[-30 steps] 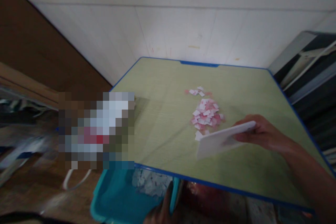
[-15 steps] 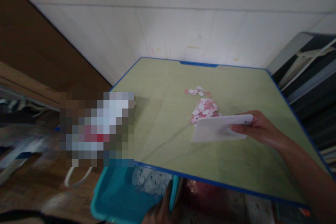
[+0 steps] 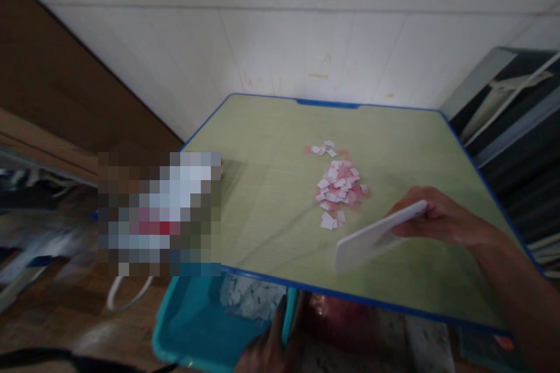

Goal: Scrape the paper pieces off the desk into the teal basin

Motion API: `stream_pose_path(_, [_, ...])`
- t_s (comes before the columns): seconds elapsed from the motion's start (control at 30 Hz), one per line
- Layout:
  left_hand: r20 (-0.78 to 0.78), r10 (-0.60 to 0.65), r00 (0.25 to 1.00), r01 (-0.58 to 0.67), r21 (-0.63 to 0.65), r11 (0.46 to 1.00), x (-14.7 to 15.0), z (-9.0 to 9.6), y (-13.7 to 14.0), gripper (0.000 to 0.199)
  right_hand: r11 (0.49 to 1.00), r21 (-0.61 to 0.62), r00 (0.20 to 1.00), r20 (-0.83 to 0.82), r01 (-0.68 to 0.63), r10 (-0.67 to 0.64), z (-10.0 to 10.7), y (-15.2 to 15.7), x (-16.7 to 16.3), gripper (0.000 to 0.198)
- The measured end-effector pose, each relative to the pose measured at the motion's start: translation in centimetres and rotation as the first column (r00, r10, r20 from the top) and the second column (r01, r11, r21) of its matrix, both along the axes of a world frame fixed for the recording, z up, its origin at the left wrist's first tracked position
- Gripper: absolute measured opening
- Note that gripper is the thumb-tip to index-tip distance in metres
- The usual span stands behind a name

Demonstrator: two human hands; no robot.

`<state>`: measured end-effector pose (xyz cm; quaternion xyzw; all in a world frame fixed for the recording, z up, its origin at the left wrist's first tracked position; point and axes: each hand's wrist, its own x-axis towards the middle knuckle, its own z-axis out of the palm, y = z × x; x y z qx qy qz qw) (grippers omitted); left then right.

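My right hand [image 3: 446, 222] is closed on one end of a thin, flat white scraper [image 3: 371, 240], held tilted over the table's near right part. To its left on the pale green tabletop [image 3: 271, 186] lies a pile of small white and pink paper pieces [image 3: 339, 180]. A few more pieces [image 3: 324, 149] lie behind the pile, and a couple of others [image 3: 330, 221] in front. Below the table's front edge, my left hand [image 3: 266, 352] grips the right rim of a teal basin [image 3: 192, 326]. Many whitish paper scraps [image 3: 251, 297] are inside the basin.
A blue border [image 3: 350, 296] runs round the table, which stands against a white panelled wall [image 3: 280, 46]. A pixelated area covers the table's left edge. Under the table sits a dark red object [image 3: 336, 317]. Dark folded items [image 3: 520, 111] lean at the right; a brown wooden panel [image 3: 74, 81] stands left.
My right hand has drawn the scraper toward me and turned it more edge-on, away from the pile. The pieces at the pile's front now show. My left hand stays at the basin.
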<state>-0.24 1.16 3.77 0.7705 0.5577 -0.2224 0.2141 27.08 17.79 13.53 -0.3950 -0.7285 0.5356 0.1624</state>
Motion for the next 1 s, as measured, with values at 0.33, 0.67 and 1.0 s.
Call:
stream_pose_path(0.33, [-0.061, -0.004, 0.998, 0.003, -0.01, 1.0, 0.2, -0.2, 0.0, 0.059, 0.969, -0.081, 0.971, -0.027, 0.233, -0.236, -1.0, 0.3, -1.1, 0.022])
stream_pose_path(0.67, [-0.026, -0.035, 0.999, 0.036, 0.012, 0.999, -0.1, -0.6, -0.2, 0.058, 0.991, -0.117, 0.997, -0.029, 0.07, -0.074, -0.2, -0.2, -0.2, 0.018])
stream_pose_path(1.0, [-0.025, -0.012, 1.0, 0.012, 0.029, 1.0, -0.1, -0.4, -0.3, 0.052, 0.986, -0.147, 0.994, -0.057, 0.085, -0.094, -0.1, 0.1, -0.1, 0.023])
